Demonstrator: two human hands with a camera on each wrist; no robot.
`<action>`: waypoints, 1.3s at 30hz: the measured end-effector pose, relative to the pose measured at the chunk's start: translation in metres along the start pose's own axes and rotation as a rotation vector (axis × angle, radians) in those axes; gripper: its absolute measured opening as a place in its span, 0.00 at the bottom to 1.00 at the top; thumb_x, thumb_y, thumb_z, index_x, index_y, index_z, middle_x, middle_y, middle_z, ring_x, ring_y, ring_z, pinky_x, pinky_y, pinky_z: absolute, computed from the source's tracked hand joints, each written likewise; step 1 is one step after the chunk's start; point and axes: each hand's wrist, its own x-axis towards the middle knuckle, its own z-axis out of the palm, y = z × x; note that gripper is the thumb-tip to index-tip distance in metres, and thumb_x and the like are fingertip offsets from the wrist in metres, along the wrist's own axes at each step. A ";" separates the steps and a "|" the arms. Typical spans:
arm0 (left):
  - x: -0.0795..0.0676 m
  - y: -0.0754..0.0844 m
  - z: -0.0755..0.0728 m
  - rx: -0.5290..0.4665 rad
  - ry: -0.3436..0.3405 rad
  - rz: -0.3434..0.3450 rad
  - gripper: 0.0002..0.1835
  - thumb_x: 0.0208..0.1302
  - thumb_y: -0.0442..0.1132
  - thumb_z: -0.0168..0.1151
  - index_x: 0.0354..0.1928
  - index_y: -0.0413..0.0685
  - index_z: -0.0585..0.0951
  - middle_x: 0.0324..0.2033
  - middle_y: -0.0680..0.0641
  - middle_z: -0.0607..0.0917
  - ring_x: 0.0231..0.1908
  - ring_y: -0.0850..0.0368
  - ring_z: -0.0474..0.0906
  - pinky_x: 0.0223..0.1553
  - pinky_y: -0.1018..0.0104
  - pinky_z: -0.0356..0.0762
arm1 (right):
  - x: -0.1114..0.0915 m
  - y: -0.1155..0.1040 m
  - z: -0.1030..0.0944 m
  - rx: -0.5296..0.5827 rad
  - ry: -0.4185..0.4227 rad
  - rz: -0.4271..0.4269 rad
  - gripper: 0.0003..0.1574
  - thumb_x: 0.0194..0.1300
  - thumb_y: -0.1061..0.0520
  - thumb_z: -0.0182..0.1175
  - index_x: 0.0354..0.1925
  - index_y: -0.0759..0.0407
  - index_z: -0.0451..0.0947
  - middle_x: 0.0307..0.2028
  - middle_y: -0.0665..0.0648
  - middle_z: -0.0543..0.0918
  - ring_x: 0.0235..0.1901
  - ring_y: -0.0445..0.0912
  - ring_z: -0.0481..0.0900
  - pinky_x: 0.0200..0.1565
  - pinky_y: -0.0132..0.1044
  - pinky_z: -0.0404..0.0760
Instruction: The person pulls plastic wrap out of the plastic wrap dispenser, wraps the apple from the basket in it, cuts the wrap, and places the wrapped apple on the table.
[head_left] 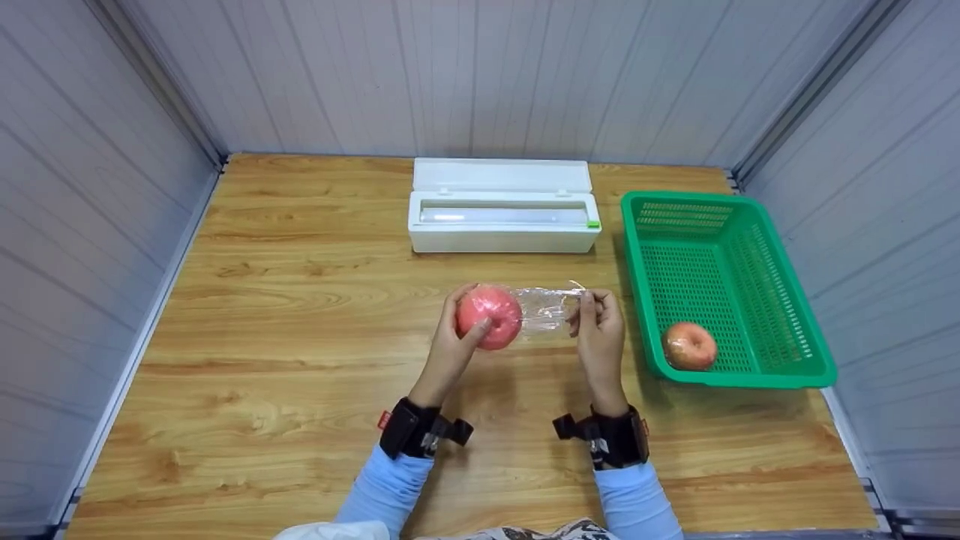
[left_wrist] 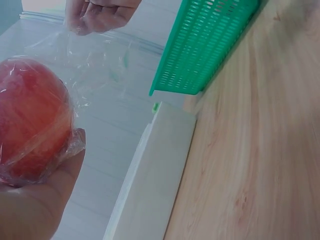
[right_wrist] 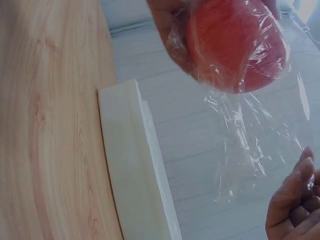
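Note:
My left hand [head_left: 454, 346] grips a red apple [head_left: 491, 311], thumb across its top and fingers round its far side. Clear cling film [head_left: 541, 309] covers the apple and stretches from it toward the right. My right hand [head_left: 602, 330] pinches the film's free end between thumb and fingers, pulling it out flat. In the left wrist view, crumpled film bunches near the left fingertips under the apple [left_wrist: 32, 120]. Seen from the right wrist, the film [right_wrist: 245, 145] hangs in creases between the apple and the right hand [right_wrist: 295, 205].
A white cling film dispenser box [head_left: 504, 240] stands behind the hands with its lid raised and a roll inside. To the right, a green plastic basket [head_left: 727, 379] holds one more apple [head_left: 689, 346] with a shiny surface. Pale panels [head_left: 480, 75] enclose the wooden table [head_left: 300, 315].

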 end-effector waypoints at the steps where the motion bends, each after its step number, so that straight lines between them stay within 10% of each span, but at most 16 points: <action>1: -0.001 0.000 0.000 0.001 0.001 0.001 0.35 0.53 0.47 0.61 0.64 0.52 0.63 0.63 0.40 0.66 0.63 0.44 0.65 0.61 0.49 0.68 | 0.000 0.000 0.000 -0.020 0.000 0.003 0.10 0.71 0.59 0.46 0.39 0.66 0.68 0.20 0.49 0.75 0.17 0.38 0.70 0.21 0.27 0.73; 7: -0.003 0.000 0.000 0.004 -0.004 0.002 0.35 0.52 0.46 0.62 0.63 0.52 0.62 0.64 0.40 0.65 0.63 0.44 0.64 0.61 0.48 0.67 | 0.001 0.004 0.001 -0.067 0.021 0.033 0.14 0.72 0.57 0.45 0.48 0.68 0.67 0.35 0.56 0.79 0.36 0.44 0.77 0.43 0.36 0.78; 13: -0.004 0.000 -0.002 0.017 -0.001 0.021 0.36 0.51 0.46 0.62 0.63 0.52 0.62 0.63 0.40 0.66 0.63 0.43 0.65 0.61 0.48 0.67 | 0.006 0.013 -0.002 -0.068 -0.098 0.192 0.44 0.69 0.35 0.29 0.66 0.68 0.51 0.61 0.73 0.65 0.59 0.64 0.68 0.57 0.48 0.74; 18: -0.005 -0.003 -0.004 0.002 -0.023 0.053 0.35 0.52 0.45 0.61 0.63 0.51 0.62 0.63 0.39 0.66 0.62 0.42 0.66 0.60 0.49 0.69 | 0.006 0.014 -0.002 0.070 -0.273 0.353 0.54 0.63 0.28 0.20 0.71 0.66 0.38 0.64 0.76 0.61 0.52 0.56 0.76 0.42 0.36 0.83; 24: -0.004 -0.006 -0.003 0.006 -0.034 0.055 0.35 0.53 0.44 0.62 0.64 0.52 0.62 0.63 0.40 0.66 0.62 0.43 0.66 0.59 0.51 0.70 | 0.005 0.007 -0.002 0.058 -0.267 0.201 0.66 0.49 0.18 0.32 0.70 0.63 0.49 0.43 0.66 0.76 0.32 0.39 0.79 0.27 0.30 0.81; 33: -0.006 -0.005 0.001 -0.004 -0.063 0.023 0.37 0.52 0.47 0.63 0.65 0.55 0.61 0.65 0.41 0.64 0.63 0.43 0.65 0.59 0.50 0.70 | 0.006 0.011 0.006 -0.264 -0.070 0.058 0.22 0.71 0.50 0.48 0.53 0.65 0.70 0.28 0.53 0.72 0.21 0.37 0.69 0.24 0.25 0.72; 39: -0.008 -0.004 0.005 -0.011 -0.066 0.046 0.36 0.53 0.46 0.61 0.65 0.51 0.61 0.64 0.40 0.65 0.62 0.42 0.65 0.59 0.51 0.71 | 0.004 0.012 0.013 -0.283 0.028 -0.033 0.14 0.70 0.56 0.50 0.39 0.68 0.73 0.26 0.54 0.71 0.26 0.42 0.68 0.31 0.28 0.70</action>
